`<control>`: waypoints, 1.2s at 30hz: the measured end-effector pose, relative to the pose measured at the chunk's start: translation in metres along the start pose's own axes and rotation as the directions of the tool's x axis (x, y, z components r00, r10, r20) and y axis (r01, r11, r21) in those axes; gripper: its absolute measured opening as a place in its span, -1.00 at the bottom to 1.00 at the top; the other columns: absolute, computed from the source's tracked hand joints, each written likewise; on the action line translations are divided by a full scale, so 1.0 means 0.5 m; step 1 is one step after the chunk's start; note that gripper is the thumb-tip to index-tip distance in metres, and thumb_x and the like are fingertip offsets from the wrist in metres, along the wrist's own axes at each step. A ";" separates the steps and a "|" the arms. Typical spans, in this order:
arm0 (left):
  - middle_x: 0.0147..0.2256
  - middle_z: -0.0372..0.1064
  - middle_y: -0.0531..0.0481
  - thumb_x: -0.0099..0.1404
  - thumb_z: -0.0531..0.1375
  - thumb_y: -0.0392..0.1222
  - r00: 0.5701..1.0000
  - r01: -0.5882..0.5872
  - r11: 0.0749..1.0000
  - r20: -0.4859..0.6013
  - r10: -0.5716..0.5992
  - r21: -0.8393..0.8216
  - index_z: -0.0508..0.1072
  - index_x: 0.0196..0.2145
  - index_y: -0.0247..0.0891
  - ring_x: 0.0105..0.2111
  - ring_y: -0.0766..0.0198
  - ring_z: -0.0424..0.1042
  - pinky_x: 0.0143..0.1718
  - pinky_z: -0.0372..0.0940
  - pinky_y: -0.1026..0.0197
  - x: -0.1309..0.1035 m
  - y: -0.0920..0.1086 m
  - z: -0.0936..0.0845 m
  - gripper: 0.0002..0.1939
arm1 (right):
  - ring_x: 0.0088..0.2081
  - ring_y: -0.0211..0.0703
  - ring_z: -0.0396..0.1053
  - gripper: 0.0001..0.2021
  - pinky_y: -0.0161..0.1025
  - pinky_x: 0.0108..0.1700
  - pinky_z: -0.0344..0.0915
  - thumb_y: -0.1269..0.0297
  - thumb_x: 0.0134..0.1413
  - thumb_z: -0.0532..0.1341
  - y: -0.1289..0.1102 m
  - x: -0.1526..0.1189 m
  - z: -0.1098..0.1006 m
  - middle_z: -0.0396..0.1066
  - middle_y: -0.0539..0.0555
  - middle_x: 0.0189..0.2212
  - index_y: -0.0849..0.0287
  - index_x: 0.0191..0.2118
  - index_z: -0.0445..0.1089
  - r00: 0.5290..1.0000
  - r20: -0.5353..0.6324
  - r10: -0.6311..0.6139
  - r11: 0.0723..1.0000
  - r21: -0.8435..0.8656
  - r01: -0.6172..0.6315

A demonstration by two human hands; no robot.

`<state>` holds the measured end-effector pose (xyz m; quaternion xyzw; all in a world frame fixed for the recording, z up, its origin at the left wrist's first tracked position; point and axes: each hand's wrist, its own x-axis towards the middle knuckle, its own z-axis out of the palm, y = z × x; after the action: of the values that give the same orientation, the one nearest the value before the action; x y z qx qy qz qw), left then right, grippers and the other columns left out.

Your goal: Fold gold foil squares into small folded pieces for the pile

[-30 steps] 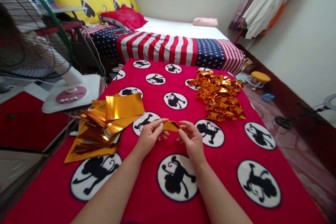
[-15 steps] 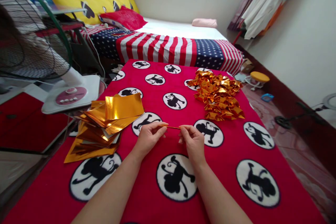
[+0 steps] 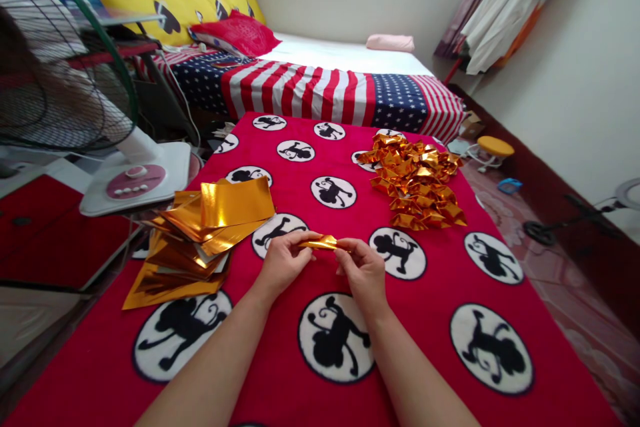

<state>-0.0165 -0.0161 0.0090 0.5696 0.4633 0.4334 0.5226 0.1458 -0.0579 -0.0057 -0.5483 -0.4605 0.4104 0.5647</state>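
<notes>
A small folded piece of gold foil paper (image 3: 324, 241) is stretched between my two hands, just above the red cloth (image 3: 280, 373) with round monkey prints. My left hand (image 3: 287, 260) pinches its left end, and my right hand (image 3: 364, 268) pinches the right end. To the left of my hands lies an uneven stack of flat gold foil sheets (image 3: 237, 203). Beyond my right hand, a pile of folded gold foil pieces (image 3: 420, 180) covers the right back part of the cloth.
A fan base (image 3: 137, 180) stands left of the cloth, its wire cage above. Behind is a bed (image 3: 325, 90) with a flag-patterned cover and a red pillow (image 3: 237, 35). A yellow stool (image 3: 495, 146) is on the floor at right.
The foil piece between my hands was a thin edge-on line and now shows a wider, shiny face. My right hand has shifted slightly left, nearer my left hand.
</notes>
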 end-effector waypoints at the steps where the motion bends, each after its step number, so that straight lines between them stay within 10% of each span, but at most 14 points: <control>1: -0.28 0.56 -0.09 0.08 0.18 -0.31 1.000 0.000 1.000 0.000 0.000 0.011 0.56 -0.19 -0.35 -0.50 0.31 0.49 -0.46 0.38 0.32 0.001 -0.002 0.000 -0.68 | -0.60 -0.32 0.33 -0.82 -0.36 -0.55 0.32 0.20 0.06 0.28 0.000 -0.002 0.001 0.46 -0.01 -0.46 0.15 -0.23 0.44 1.000 0.004 -0.010 1.000 -0.017 0.010; 6: -0.51 0.52 -0.03 0.18 0.09 -0.30 1.000 0.008 0.994 -0.008 -0.007 0.111 0.57 -0.18 -0.37 -0.61 0.35 0.42 -0.60 0.26 0.39 0.000 -0.009 -0.001 -0.68 | -0.45 -0.23 0.42 -0.85 -0.33 -0.42 0.37 0.24 0.10 0.24 0.004 -0.004 0.005 0.49 0.04 -0.38 0.15 -0.22 0.44 0.995 0.012 -0.100 0.984 -0.148 0.100; 18: -0.19 0.55 -0.03 0.15 0.09 -0.43 0.933 -0.311 0.786 0.015 0.359 0.535 0.55 -0.12 -0.23 -0.22 0.25 0.52 -0.10 0.37 0.25 -0.010 -0.020 0.011 -0.62 | -0.47 -0.23 0.38 -0.83 -0.33 -0.39 0.20 0.42 0.08 0.11 0.003 0.004 -0.005 0.46 -0.02 -0.48 0.13 -0.26 0.44 0.969 0.005 -0.248 0.762 -0.617 0.199; 27: -0.32 0.56 -0.14 0.29 0.01 -0.17 0.999 0.006 0.508 -0.026 0.032 0.862 0.56 -0.26 -0.22 -0.29 0.10 0.52 -0.25 0.32 0.17 0.069 0.031 0.026 -0.68 | -0.39 -0.13 0.46 -0.78 -0.29 -0.35 0.18 0.28 0.18 0.09 -0.035 0.093 -0.007 0.55 0.06 -0.43 0.11 -0.28 0.51 0.966 0.031 -0.258 0.597 -0.781 0.184; 36: -0.38 0.54 -0.08 0.26 0.00 -0.09 0.983 0.135 0.440 -0.177 0.055 0.888 0.53 -0.33 -0.15 -0.34 0.10 0.50 -0.39 0.20 0.20 0.093 0.014 0.041 -0.69 | -0.46 -0.20 0.41 -0.83 -0.31 -0.35 0.29 0.27 0.09 0.15 0.021 0.119 -0.007 0.50 0.04 -0.47 0.17 -0.34 0.47 0.955 -0.114 -0.274 0.847 -0.499 0.184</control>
<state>0.0130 0.0256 0.0147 0.7068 0.6806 0.1595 0.1086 0.1639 -0.0003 -0.0120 -0.6474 -0.5574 0.1605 0.4944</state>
